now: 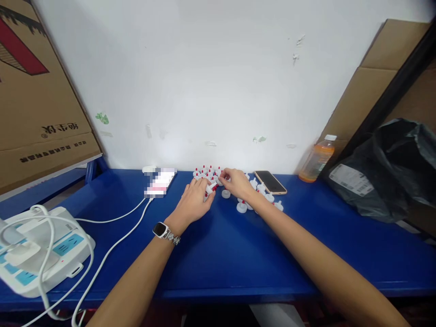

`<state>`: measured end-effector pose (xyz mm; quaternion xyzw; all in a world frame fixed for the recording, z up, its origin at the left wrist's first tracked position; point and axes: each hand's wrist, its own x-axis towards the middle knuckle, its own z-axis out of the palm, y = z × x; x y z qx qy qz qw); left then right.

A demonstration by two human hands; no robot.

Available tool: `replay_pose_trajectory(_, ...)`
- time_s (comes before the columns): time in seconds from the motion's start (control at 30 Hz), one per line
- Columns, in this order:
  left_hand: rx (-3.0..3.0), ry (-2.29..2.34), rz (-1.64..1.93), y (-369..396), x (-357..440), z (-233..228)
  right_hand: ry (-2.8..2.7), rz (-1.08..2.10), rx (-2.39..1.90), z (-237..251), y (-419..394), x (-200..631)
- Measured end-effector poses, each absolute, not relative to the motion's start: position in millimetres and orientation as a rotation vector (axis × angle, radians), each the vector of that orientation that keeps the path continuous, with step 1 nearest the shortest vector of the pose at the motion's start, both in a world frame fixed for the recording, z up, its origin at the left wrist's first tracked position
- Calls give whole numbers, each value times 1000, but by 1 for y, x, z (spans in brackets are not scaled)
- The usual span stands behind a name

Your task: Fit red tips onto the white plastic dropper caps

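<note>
My left hand (196, 196) is closed around a white nozzle cap (211, 186), which lies tilted between thumb and fingers. Some small red tips show beside the thumb. Just to the right, my right hand (237, 182) pinches at a white cap (220, 182); its fingertips partly hide this piece. Behind both hands several white caps with red tips (203, 170) stand close together. A single white cap (225, 194) sits under my right hand. More white nozzle caps (269, 197), some without red tips, are spread beside and partly behind my right forearm.
On the blue table (238, 254) lie a lit phone (165, 181) on a cable, a dark phone (271, 182) and a white power strip (51, 254) with loose cords. An orange drink bottle (317, 160) and a black plastic bag (381, 172) stand right. A carton (41, 100) rises left.
</note>
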<state>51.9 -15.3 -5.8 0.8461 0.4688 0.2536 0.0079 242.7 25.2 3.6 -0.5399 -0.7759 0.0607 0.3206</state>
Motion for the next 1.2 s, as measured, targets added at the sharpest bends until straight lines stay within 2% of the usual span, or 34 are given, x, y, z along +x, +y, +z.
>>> replay_pose_trajectory(0.1, 2635, 1457, 793, -16, 55, -7, -1746, 595, -1172, 3, 10, 247)
replay_pose_trajectory(0.17, 2642, 1426, 816, -17, 57, -8, -1620, 770, -1058, 1, -1, 247)
replay_pose_trajectory(0.47, 2927, 1314, 743, -28, 61, -3, -1401, 1032, -957, 0, -25, 241)
replay_pose_trajectory(0.67, 2980, 1320, 695, -32, 62, 0, -1310, 1106, -874, 0, -28, 238)
replay_pose_trajectory(0.87, 3007, 1296, 700, -34, 66, -1, -1295, 1019, -881, -4, -27, 235)
replay_pose_trajectory(1.2, 2884, 1150, 852, -25, 63, -5, -1431, 973, -866, 0, -30, 239)
